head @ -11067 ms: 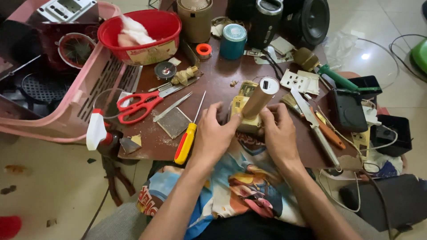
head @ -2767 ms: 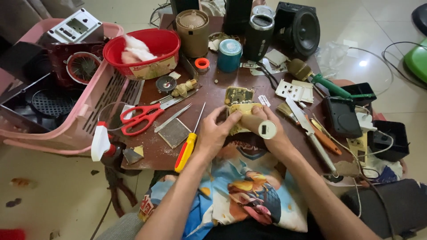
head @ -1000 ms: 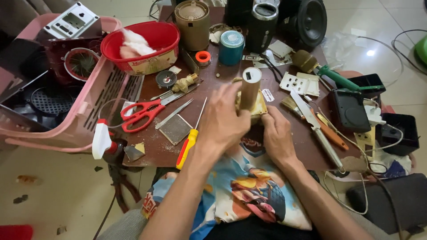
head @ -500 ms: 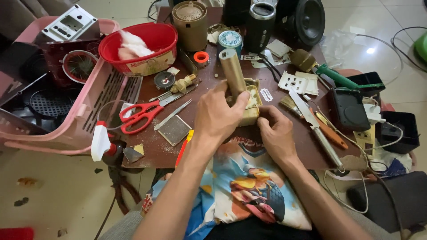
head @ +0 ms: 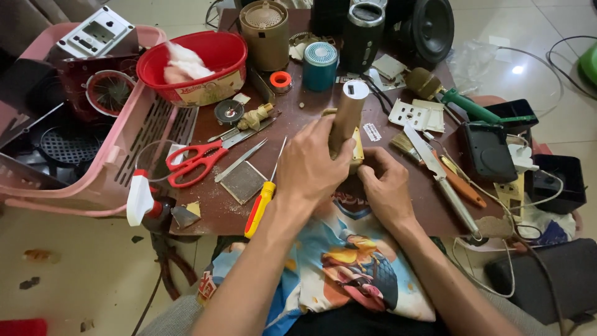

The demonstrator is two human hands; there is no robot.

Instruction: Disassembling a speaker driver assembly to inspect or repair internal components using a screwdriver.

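Observation:
A tan cylinder-shaped device with a white end cap stands tilted at the near edge of the brown table. My left hand is wrapped around its lower part. My right hand grips the yellowish base piece under it, fingers curled against it. Both hands meet just above a colourful printed cloth on my lap.
Red-handled scissors, metal tweezers, a small square plate and a yellow-red screwdriver lie left of my hands. A knife lies right. A red bowl, small speakers and a pink basket crowd the back and left.
The cylinder leaned toward the left half a second ago; it now tilts toward the right and sits nearer me. My left hand has slid lower on it.

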